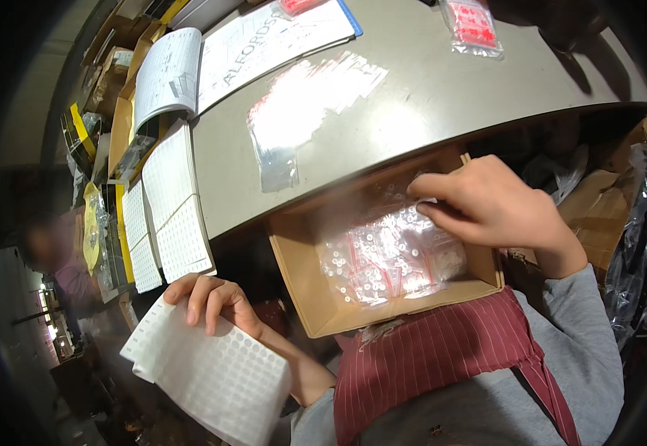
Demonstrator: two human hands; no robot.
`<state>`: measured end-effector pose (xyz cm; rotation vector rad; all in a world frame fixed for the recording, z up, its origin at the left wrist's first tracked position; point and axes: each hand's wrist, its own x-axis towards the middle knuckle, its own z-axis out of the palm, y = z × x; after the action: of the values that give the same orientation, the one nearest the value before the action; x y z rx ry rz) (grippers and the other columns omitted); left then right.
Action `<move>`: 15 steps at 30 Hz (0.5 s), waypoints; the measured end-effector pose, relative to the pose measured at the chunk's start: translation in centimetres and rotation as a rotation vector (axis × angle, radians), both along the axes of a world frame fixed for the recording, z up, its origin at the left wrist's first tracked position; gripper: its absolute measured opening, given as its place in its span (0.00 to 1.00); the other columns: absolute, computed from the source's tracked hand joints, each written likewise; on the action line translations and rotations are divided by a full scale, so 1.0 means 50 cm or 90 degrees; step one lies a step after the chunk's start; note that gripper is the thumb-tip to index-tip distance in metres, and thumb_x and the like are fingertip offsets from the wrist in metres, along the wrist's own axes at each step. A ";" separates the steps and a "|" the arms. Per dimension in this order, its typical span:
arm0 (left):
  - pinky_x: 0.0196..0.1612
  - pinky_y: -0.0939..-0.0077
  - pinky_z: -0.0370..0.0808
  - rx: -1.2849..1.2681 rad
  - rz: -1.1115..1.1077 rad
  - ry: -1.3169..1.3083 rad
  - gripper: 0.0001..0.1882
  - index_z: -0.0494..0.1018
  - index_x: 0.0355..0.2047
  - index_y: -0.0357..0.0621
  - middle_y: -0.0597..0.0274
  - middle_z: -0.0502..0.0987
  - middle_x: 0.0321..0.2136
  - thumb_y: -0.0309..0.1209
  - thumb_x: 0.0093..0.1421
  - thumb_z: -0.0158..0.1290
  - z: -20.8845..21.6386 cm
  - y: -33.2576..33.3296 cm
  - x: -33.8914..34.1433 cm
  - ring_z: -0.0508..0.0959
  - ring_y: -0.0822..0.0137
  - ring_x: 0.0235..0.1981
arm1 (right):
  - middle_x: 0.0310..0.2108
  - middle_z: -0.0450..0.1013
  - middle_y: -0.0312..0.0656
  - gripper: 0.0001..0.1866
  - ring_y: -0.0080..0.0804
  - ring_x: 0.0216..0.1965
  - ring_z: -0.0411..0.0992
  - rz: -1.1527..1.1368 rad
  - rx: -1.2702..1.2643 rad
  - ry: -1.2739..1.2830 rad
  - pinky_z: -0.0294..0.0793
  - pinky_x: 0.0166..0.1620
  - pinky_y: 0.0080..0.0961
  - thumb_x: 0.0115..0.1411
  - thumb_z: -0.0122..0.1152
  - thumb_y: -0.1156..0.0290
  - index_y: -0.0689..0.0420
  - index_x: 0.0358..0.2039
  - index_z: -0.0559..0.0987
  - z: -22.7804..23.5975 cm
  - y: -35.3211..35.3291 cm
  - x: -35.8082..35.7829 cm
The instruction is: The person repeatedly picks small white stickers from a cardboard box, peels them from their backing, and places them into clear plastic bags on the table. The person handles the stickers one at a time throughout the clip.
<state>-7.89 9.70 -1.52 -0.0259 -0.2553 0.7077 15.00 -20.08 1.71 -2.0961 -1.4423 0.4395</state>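
My left hand [216, 301] grips a stack of white sticker sheets [212, 364] covered with rows of round labels. The sheets hang down at the lower left, fingers over their top edge. Over an open cardboard box [294, 275] in front of me, my right hand [491, 201] has thumb and forefinger closed on a clear plastic bag [395, 192] with tiny white rings in it. That bag is blurred and hard to make out. More clear zip bags [372, 260] with red seal lines and small white round pieces fill the box.
On the grey table [420, 97] lies a fanned pile of small clear bags [301, 104], glaring with light. Bundled label sheets [175, 193] and a curled paper pad [166, 78] lie at the left. A bag of red pieces [472, 26] sits at the back. Plastic-wrapped cardboard [598, 215] stands right.
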 end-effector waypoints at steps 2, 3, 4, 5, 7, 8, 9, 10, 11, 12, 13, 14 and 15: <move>0.19 0.74 0.78 -0.044 -0.034 -0.038 0.07 0.82 0.40 0.32 0.45 0.82 0.41 0.21 0.62 0.58 0.012 -0.017 0.005 0.80 0.60 0.27 | 0.20 0.73 0.51 0.08 0.52 0.25 0.76 0.023 0.067 0.057 0.75 0.30 0.43 0.63 0.59 0.70 0.61 0.36 0.78 0.000 0.007 0.001; 0.19 0.76 0.79 -0.056 -0.047 -0.046 0.07 0.81 0.39 0.32 0.46 0.83 0.41 0.20 0.62 0.58 0.017 -0.019 0.009 0.81 0.60 0.27 | 0.23 0.74 0.52 0.09 0.53 0.28 0.76 0.038 0.071 0.128 0.76 0.34 0.44 0.62 0.59 0.70 0.63 0.37 0.78 -0.002 0.014 -0.001; 0.20 0.77 0.80 -0.069 -0.058 -0.055 0.06 0.81 0.38 0.32 0.47 0.83 0.42 0.19 0.62 0.57 0.018 -0.020 0.014 0.81 0.60 0.27 | 0.25 0.75 0.53 0.09 0.54 0.30 0.76 0.077 0.049 0.144 0.76 0.35 0.44 0.62 0.59 0.70 0.63 0.37 0.78 -0.009 0.018 -0.005; 0.20 0.77 0.79 -0.090 -0.062 -0.052 0.06 0.81 0.38 0.33 0.48 0.83 0.41 0.19 0.62 0.57 0.018 -0.019 0.017 0.81 0.60 0.27 | 0.27 0.75 0.53 0.10 0.55 0.31 0.76 0.125 0.036 0.161 0.76 0.37 0.45 0.61 0.59 0.70 0.64 0.38 0.78 -0.021 0.028 -0.009; 0.20 0.76 0.79 -0.136 -0.061 -0.040 0.07 0.81 0.40 0.33 0.48 0.83 0.43 0.20 0.62 0.57 0.014 -0.009 0.024 0.82 0.60 0.28 | 0.32 0.75 0.56 0.11 0.57 0.36 0.76 0.215 -0.026 0.180 0.76 0.41 0.47 0.60 0.60 0.71 0.65 0.39 0.78 -0.048 0.044 -0.018; 0.21 0.75 0.80 -0.164 -0.065 -0.043 0.08 0.81 0.41 0.34 0.47 0.83 0.45 0.21 0.62 0.58 0.014 -0.002 0.027 0.82 0.60 0.29 | 0.34 0.76 0.54 0.11 0.56 0.37 0.77 0.260 -0.071 0.164 0.77 0.43 0.46 0.60 0.61 0.70 0.64 0.40 0.79 -0.056 0.046 -0.028; 0.23 0.72 0.80 -0.200 -0.038 -0.020 0.10 0.81 0.43 0.34 0.48 0.83 0.44 0.20 0.61 0.58 0.018 -0.002 0.017 0.82 0.60 0.30 | 0.35 0.76 0.53 0.12 0.54 0.40 0.77 0.322 -0.097 0.137 0.78 0.45 0.45 0.60 0.62 0.69 0.64 0.41 0.79 -0.069 0.054 -0.038; 0.24 0.70 0.81 -0.237 -0.010 0.003 0.13 0.81 0.45 0.35 0.49 0.84 0.44 0.18 0.59 0.58 0.023 -0.001 0.005 0.82 0.60 0.31 | 0.37 0.76 0.52 0.13 0.53 0.42 0.77 0.382 -0.122 0.108 0.78 0.46 0.44 0.60 0.63 0.68 0.63 0.42 0.79 -0.084 0.063 -0.046; 0.26 0.70 0.81 -0.238 -0.018 0.017 0.14 0.80 0.47 0.35 0.50 0.83 0.45 0.19 0.60 0.57 0.002 0.012 0.016 0.82 0.60 0.33 | 0.38 0.76 0.52 0.14 0.52 0.43 0.77 0.396 -0.129 0.080 0.78 0.47 0.43 0.60 0.63 0.68 0.63 0.42 0.80 -0.108 0.060 -0.044; 0.27 0.71 0.81 -0.238 -0.015 0.033 0.16 0.79 0.50 0.35 0.51 0.83 0.46 0.19 0.60 0.56 -0.010 0.020 0.016 0.82 0.60 0.34 | 0.40 0.76 0.51 0.14 0.51 0.44 0.77 0.419 -0.135 0.054 0.79 0.48 0.42 0.60 0.64 0.67 0.63 0.42 0.80 -0.130 0.059 -0.041; 0.28 0.71 0.81 -0.206 -0.005 0.048 0.16 0.78 0.50 0.35 0.51 0.83 0.46 0.21 0.62 0.55 -0.018 0.026 0.014 0.82 0.60 0.36 | 0.41 0.76 0.51 0.14 0.50 0.46 0.77 0.441 -0.140 0.028 0.79 0.49 0.42 0.60 0.64 0.67 0.63 0.43 0.80 -0.142 0.063 -0.040; 0.30 0.72 0.80 -0.176 0.011 0.064 0.15 0.78 0.51 0.36 0.52 0.83 0.46 0.22 0.64 0.54 -0.023 0.026 0.012 0.82 0.60 0.38 | 0.41 0.76 0.51 0.14 0.50 0.46 0.77 0.431 -0.163 0.030 0.79 0.50 0.42 0.60 0.64 0.67 0.63 0.42 0.80 -0.143 0.070 -0.042; 0.31 0.72 0.79 -0.218 0.017 0.042 0.15 0.78 0.52 0.37 0.53 0.83 0.47 0.24 0.66 0.52 -0.030 0.023 0.015 0.82 0.60 0.41 | 0.41 0.75 0.51 0.14 0.50 0.46 0.77 0.417 -0.189 0.032 0.79 0.50 0.42 0.60 0.64 0.67 0.63 0.42 0.80 -0.141 0.075 -0.045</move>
<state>-7.14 10.87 -3.04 -0.3247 -0.0686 0.7708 12.77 -16.32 -5.35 -1.7515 -2.1262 0.9980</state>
